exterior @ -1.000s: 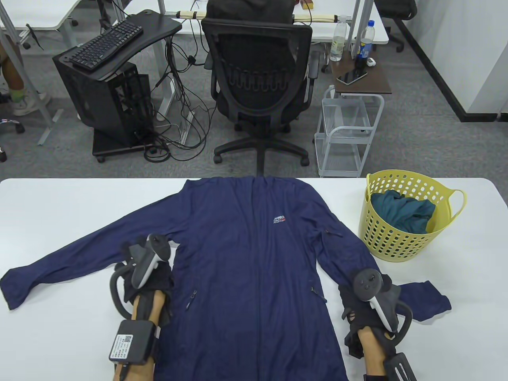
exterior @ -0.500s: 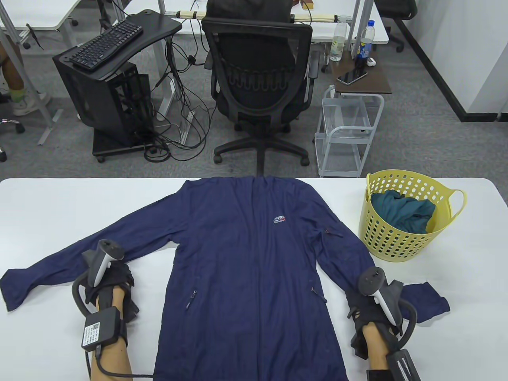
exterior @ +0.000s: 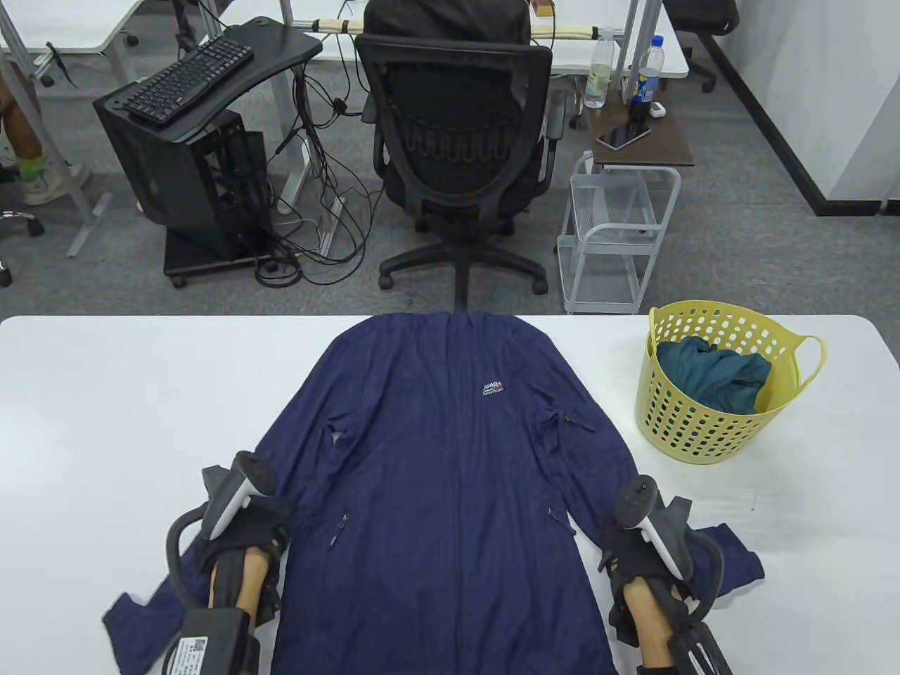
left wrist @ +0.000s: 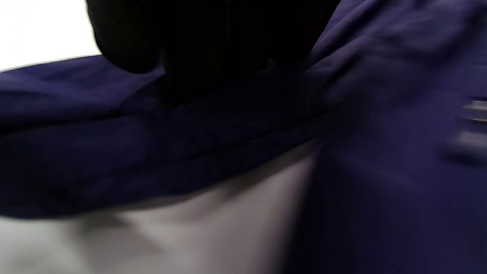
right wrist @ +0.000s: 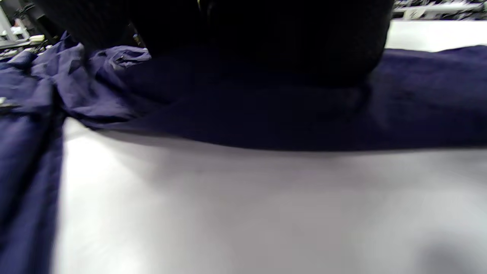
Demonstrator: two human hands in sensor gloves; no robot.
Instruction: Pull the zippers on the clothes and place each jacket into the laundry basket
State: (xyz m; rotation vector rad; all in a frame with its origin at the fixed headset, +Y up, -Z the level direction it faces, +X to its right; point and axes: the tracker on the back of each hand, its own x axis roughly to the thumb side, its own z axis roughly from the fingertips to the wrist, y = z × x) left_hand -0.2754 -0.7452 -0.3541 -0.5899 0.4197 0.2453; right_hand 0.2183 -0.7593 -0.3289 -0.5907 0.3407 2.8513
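On the near left of the white table (exterior: 105, 394), the left hand (exterior: 242, 541) lies on the left sleeve (exterior: 151, 619) of the navy jacket (exterior: 450, 478), the sleeve drawn in beside the body; its dark glove presses down on the cloth in the left wrist view, but whether the fingers pinch the sleeve I cannot tell. The jacket lies flat in the middle, front closed, collar at the far edge. On the near right, the right hand (exterior: 636, 555) sits on the right sleeve (exterior: 731, 566) likewise, its grip also hidden. Far right stands the yellow laundry basket (exterior: 710, 436), a teal garment (exterior: 710, 376) already inside. The zipping looks done; the step in hand seems to be gathering the sleeves. Next, likely, bundle the jacket and carry it right, lifting clear of the basket's rim.
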